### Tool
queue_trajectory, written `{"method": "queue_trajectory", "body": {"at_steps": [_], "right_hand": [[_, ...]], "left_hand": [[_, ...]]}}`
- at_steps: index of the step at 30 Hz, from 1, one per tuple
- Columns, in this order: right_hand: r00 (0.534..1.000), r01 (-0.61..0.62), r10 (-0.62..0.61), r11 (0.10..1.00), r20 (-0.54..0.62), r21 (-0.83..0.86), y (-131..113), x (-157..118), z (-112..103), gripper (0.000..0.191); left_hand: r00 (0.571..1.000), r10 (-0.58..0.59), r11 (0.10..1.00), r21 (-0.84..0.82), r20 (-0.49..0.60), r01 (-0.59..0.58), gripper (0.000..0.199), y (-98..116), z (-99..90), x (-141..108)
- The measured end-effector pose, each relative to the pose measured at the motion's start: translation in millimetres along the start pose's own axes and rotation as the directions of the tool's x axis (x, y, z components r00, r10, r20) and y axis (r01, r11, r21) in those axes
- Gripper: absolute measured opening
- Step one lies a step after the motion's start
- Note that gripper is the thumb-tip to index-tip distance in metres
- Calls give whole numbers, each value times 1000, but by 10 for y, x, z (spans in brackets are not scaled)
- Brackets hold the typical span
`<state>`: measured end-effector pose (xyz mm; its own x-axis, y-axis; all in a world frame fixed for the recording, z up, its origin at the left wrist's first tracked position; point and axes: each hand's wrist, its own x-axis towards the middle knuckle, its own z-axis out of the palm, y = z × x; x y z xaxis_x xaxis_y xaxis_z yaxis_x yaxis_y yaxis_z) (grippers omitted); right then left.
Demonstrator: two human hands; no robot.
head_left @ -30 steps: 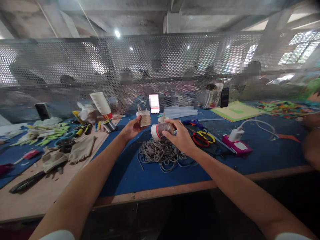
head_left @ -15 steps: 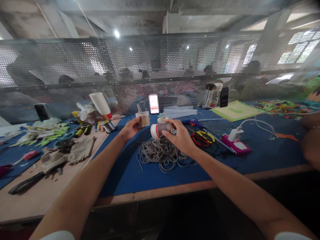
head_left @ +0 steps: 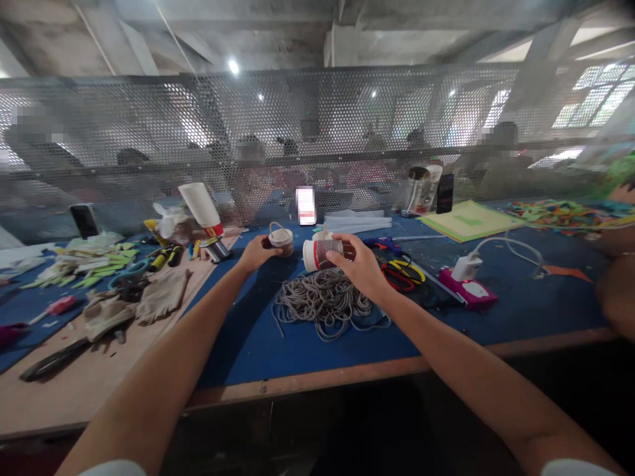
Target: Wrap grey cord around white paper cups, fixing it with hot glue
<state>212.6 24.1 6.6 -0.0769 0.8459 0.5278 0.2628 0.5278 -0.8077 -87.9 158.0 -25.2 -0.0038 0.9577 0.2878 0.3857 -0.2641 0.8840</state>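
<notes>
My left hand (head_left: 258, 253) is closed on the side of a small pale cup (head_left: 282, 243), with a thin loop of cord standing up at its rim. The cup is low over the blue mat or resting on it; I cannot tell which. My right hand (head_left: 358, 263) grips a paper cup (head_left: 310, 256) lying sideways, white and red at one end and wound with grey-brown cord. Below it a loose heap of grey cord (head_left: 322, 304) covers the blue mat (head_left: 238, 350). Another small white item (head_left: 322, 235) is partly hidden behind the paper cup.
Beyond stand a lit phone (head_left: 306, 206) and a tilted stack of paper cups (head_left: 199, 206). On the right are scissors (head_left: 404, 272), a blue glue gun (head_left: 384, 244) and a magenta power block (head_left: 476, 293). Gloves (head_left: 161, 299) lie left. A perforated metal screen (head_left: 327, 119) closes off the back.
My left hand has lowered the small cup and tipped it, so its open top now shows. The paper cup in my right hand has turned slightly and shifted a little right.
</notes>
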Motion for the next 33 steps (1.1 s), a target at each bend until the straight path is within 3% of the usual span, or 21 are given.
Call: {"method": "queue_trajectory", "body": {"at_steps": [5, 8, 10, 11, 13, 15, 16, 18, 21, 26, 33], "right_hand": [[999, -52, 51, 994, 10, 97, -1, 27, -19, 42], [999, -51, 51, 992, 0, 118, -19, 34, -20, 41], [999, -47, 49, 992, -11, 121, -30, 35, -13, 41], [999, -46, 49, 992, -18, 121, -35, 35, -8, 41], [999, -40, 44, 993, -29, 112, -44, 32, 3, 40], [999, -18, 22, 996, -46, 82, -55, 23, 11, 39], [998, 0, 4, 998, -57, 56, -61, 16, 13, 39], [996, 41, -41, 999, -76, -6, -77, -1, 17, 39], [991, 105, -112, 991, -75, -88, -103, -30, 27, 38], [979, 188, -196, 972, -48, -140, -132, -72, 58, 37], [979, 197, -201, 975, -31, -106, -131, -91, 74, 37]], "left_hand": [[998, 50, 991, 128, -23, -46, 71, 100, -89, -136], [963, 171, 954, 281, -208, -109, 56, 378, -136, -364], [935, 238, 954, 244, -263, -174, 38, 643, -86, -579], [948, 223, 969, 159, -229, -190, 32, 779, -28, -696], [988, 152, 977, -145, -40, -156, 30, 1018, 143, -924], [978, 133, 927, -369, 161, -66, 31, 1176, 344, -1108], [971, 135, 901, -431, 200, -37, 29, 1220, 437, -1175], [969, 106, 864, -503, 221, 20, 27, 1250, 584, -1259], [984, 69, 834, -551, 165, 34, 24, 1211, 690, -1296], [993, 84, 855, -519, 86, -27, 21, 1148, 688, -1318], [993, 91, 870, -490, 75, -43, 20, 1149, 654, -1361]]}}
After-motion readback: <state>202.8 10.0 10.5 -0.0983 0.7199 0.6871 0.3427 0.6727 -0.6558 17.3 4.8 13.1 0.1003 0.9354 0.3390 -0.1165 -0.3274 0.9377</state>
